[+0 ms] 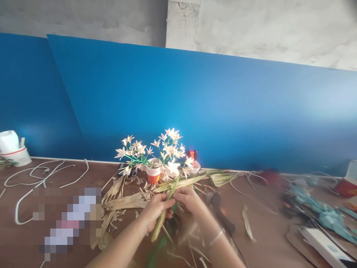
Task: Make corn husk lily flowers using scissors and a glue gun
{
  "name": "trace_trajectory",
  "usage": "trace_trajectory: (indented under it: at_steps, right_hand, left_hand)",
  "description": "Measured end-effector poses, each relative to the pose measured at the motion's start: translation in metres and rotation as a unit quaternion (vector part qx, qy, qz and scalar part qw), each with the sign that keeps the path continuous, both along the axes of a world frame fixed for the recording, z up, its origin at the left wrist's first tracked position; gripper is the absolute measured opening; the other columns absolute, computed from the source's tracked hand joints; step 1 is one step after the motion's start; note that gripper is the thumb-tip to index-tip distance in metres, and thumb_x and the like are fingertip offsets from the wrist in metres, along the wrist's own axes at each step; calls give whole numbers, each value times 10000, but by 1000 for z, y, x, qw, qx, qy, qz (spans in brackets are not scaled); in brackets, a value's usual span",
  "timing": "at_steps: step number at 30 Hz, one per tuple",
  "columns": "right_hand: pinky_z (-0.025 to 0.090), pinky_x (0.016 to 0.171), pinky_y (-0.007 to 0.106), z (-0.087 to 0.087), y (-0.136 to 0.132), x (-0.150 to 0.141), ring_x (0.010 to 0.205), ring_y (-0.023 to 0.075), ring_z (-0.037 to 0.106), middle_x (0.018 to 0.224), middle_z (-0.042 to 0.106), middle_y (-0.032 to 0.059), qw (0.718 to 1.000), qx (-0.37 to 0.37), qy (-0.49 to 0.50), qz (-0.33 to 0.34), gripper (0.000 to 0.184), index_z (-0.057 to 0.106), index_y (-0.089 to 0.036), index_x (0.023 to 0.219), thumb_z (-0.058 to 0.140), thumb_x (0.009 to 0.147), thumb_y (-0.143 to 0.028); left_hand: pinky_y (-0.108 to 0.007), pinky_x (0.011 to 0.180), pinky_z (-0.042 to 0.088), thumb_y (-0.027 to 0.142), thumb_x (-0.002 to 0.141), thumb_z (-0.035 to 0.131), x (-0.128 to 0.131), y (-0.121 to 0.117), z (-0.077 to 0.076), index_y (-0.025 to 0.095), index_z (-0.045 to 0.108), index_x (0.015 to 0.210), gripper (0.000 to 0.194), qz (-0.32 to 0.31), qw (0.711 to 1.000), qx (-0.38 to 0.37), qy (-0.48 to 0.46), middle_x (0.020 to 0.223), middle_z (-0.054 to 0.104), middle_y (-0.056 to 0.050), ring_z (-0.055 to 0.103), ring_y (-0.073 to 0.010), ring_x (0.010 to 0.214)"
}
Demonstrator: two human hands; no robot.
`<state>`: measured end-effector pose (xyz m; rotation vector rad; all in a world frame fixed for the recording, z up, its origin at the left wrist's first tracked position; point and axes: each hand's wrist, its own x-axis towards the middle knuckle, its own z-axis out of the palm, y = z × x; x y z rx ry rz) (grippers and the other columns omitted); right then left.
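A long greenish corn husk (159, 227) slants between my hands over the table. My left hand (155, 211) is wrapped round its middle, with the lower end sticking out below the palm. Higher up, the fingers of my right hand (187, 198) pinch at the same husk. Just beyond them, pale husk-like flowers (170, 149) on green stems rise from an orange and white paper cup (153, 175). Dry husks (126, 202) and thin scraps lie around and beneath my hands. A dark object under my hands is too blurred to name.
White cables (44, 180) loop over the left of the table, near a white tub (16, 156). At right are crumpled light-blue material (326, 219) and a white power strip (325, 245). A blue partition (212, 111) stands behind. One patch at left is pixelated.
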<state>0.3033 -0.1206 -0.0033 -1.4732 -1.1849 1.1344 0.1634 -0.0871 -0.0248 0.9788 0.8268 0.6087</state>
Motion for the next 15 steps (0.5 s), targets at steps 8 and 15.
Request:
trace_trajectory:
  at_steps: [8,15]
  right_hand:
    - [282,477,220,5,-4,-6,464,82,349,470,437,-48,998,25,-53,-15,226,564,-146,534,574,693,-306]
    - [333,537,217,31,-17,-18,569,115,430,565,508,-33,983,94,-153,-48,120,582,-161,617,490,682,-202]
  left_hand:
    - [-236,531,446,358,639,694,-1,-12,7,174,543,682,242,102,993,60,6,555,536,51,539,-115,526]
    - [-258,623,418,339,793,530,-10,-24,29,164,635,720,217,124,925,338,124,690,637,-16,566,-177,690]
